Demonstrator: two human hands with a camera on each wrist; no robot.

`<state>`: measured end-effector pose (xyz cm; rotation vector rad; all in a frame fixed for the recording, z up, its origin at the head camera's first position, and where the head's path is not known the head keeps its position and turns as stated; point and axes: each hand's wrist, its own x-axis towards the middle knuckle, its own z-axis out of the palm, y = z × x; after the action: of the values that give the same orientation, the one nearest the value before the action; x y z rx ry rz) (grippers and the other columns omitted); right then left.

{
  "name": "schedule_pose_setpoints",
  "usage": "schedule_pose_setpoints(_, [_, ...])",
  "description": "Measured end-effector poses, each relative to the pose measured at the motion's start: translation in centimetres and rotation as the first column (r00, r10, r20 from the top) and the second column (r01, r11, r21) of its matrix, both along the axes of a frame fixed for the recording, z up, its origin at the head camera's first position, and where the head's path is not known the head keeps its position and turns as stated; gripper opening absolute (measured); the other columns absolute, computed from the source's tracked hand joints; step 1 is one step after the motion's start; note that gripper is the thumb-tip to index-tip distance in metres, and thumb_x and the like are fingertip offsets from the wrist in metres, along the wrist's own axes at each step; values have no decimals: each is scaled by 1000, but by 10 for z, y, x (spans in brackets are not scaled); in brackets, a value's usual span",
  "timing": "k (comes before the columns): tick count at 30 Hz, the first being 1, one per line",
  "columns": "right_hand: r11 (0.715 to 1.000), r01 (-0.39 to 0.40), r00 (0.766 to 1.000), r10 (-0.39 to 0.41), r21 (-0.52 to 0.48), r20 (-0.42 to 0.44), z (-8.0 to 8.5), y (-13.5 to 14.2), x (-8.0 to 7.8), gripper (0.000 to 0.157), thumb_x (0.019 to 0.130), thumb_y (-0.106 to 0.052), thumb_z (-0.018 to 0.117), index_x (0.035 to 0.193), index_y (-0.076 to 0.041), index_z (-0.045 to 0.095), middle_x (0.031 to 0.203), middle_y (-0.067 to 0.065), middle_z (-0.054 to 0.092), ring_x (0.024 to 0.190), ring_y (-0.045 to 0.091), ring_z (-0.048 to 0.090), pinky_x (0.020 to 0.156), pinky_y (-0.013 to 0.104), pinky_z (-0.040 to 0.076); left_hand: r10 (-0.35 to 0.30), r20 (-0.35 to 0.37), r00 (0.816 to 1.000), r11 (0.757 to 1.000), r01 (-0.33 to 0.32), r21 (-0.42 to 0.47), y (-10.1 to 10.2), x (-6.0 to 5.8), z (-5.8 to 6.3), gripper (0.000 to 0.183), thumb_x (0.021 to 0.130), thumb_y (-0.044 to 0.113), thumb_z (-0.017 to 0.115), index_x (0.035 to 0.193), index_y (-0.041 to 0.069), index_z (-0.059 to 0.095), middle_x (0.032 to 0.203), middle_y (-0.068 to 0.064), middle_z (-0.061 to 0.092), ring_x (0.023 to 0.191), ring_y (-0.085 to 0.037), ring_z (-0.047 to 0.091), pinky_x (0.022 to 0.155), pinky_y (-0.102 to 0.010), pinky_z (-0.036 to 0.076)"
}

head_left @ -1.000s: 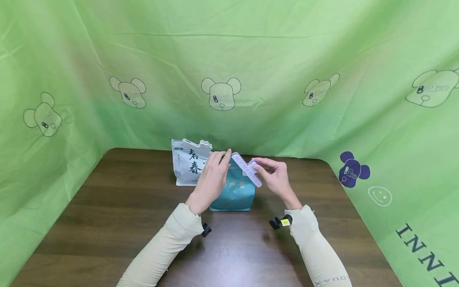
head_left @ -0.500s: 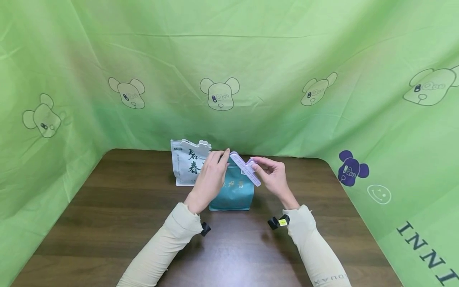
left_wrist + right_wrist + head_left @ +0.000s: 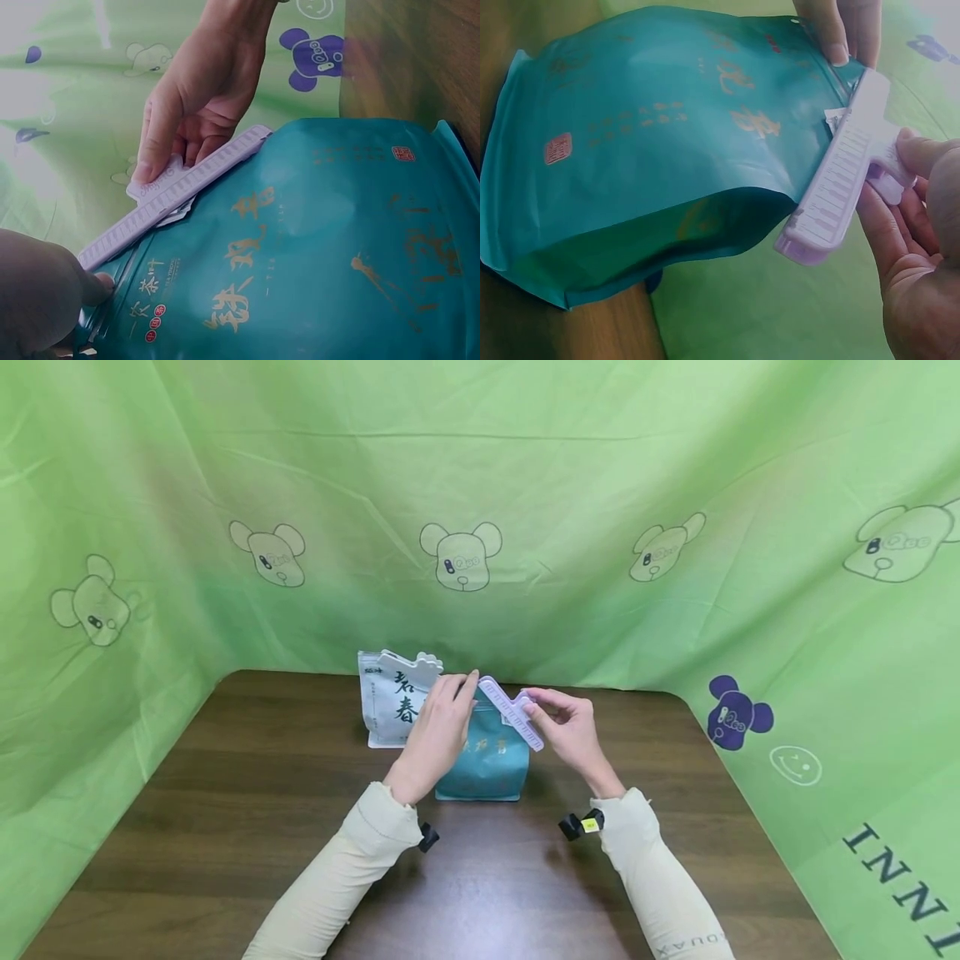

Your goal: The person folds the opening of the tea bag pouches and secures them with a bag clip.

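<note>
Head view: right hand [image 3: 572, 732] pinches lilac clip [image 3: 512, 713] atop teal bag [image 3: 487, 760], left hand [image 3: 437, 732] gripping its corner.

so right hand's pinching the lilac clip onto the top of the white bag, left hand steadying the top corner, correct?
Not the white bag. The right hand pinches the lilac clip onto the top of the teal bag, as the right wrist view shows. The white bag stands behind it, already carrying a white clip. The left hand does steady the teal bag's top corner.
</note>
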<state>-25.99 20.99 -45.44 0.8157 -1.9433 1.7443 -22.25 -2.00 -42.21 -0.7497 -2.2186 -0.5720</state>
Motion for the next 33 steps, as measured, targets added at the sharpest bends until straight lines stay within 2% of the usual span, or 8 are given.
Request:
schedule_pose_setpoints(6, [1000,7,1000,-7,-6,23,0,-1,1,25,89,14,67,114,19,66,103,-6,75,83,5,71,66,18,57,-14,1,1000,1000,14,5,-1,-3,0,42,98,1,63,139,-7,56,122,-21,63,117,-34,58,104,-41,47])
schedule_pose_setpoints(8, [1000,20,999,-20,-2,33,1,-2,2,26,90,13,67,115,18,66,104,-4,74,84,6,71,67,19,57,-21,3,1000,1000,21,9,-2,-4,0,42,98,2,64,138,-6,57,122,-20,64,116,-33,58,103,-40,49])
schedule_pose_setpoints(11, [999,35,999,-36,32,17,3,-4,2,29,91,11,67,119,13,66,109,11,73,90,8,69,71,20,58,-34,2,999,999,34,12,-4,-6,1,41,97,4,66,136,-4,59,120,-18,65,113,-32,59,99,-40,50])
schedule_pose_setpoints(14, [990,54,997,-46,133,-61,9,-8,1,33,90,9,69,122,6,66,112,22,70,94,14,68,74,19,56,-40,-3,999,999,40,2,-5,-7,2,39,96,6,69,133,-3,62,119,-17,65,110,-31,61,95,-40,52])
schedule_pose_setpoints(19, [933,110,965,-17,344,-263,25,-18,-3,35,88,4,74,123,-1,68,106,14,71,91,22,66,77,19,52,-81,-13,997,996,80,-28,-9,-13,4,36,96,8,69,130,-2,64,116,-16,66,107,-29,61,92,-39,53])
schedule_pose_setpoints(23, [887,139,944,16,440,-330,32,-20,-6,35,89,3,74,123,0,66,101,11,70,88,20,65,75,27,53,-122,-30,992,992,121,-46,-12,-21,4,35,97,9,69,130,-1,65,114,-12,66,105,-25,61,91,-36,53])
schedule_pose_setpoints(27, [862,125,949,41,491,-313,37,-20,-6,33,90,3,73,122,2,64,100,12,68,87,19,65,74,29,54,-162,-44,986,986,161,-39,-14,-25,4,32,96,9,69,127,-1,66,112,-10,67,103,-24,61,89,-34,53])
schedule_pose_setpoints(33, [858,65,967,72,510,-244,42,-16,-4,29,94,0,69,122,0,60,96,10,65,83,18,62,73,27,53,-188,-52,981,982,187,-25,-12,-27,7,26,96,7,69,121,1,68,108,-8,67,100,-22,60,87,-32,51])
